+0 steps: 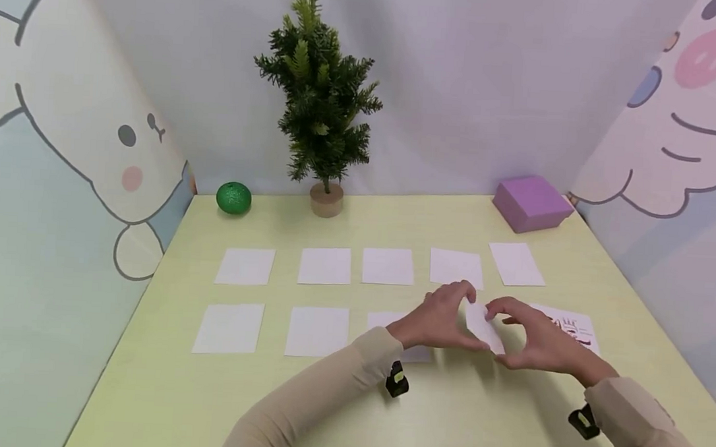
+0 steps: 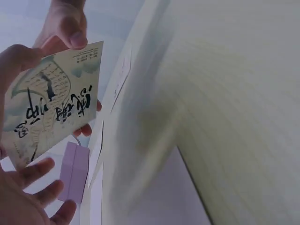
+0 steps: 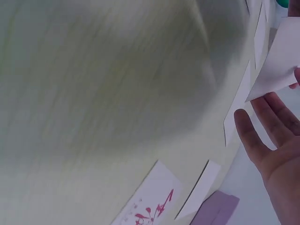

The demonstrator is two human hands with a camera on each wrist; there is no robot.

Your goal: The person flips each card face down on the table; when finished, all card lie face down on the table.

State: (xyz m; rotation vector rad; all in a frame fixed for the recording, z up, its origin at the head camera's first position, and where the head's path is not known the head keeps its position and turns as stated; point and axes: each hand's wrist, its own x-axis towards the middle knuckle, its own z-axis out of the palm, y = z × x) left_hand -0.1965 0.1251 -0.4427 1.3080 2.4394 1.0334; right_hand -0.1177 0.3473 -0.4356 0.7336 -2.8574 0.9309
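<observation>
Both hands hold one card by its edges, tilted above the table. Its plain white side shows in the head view; the left wrist view shows black brush writing over a pale green and yellow picture on the card's other side. My left hand pinches the left edge, while my right hand grips the right edge. Just beyond the right hand lies a card with red print, partly covered by that hand. Below the left wrist, a white card is partly hidden.
White cards lie in two rows, among them a back-row card and a front-row card. Along the back stand a green ball-like object, a small artificial tree and a purple box. Printed curtains flank the table.
</observation>
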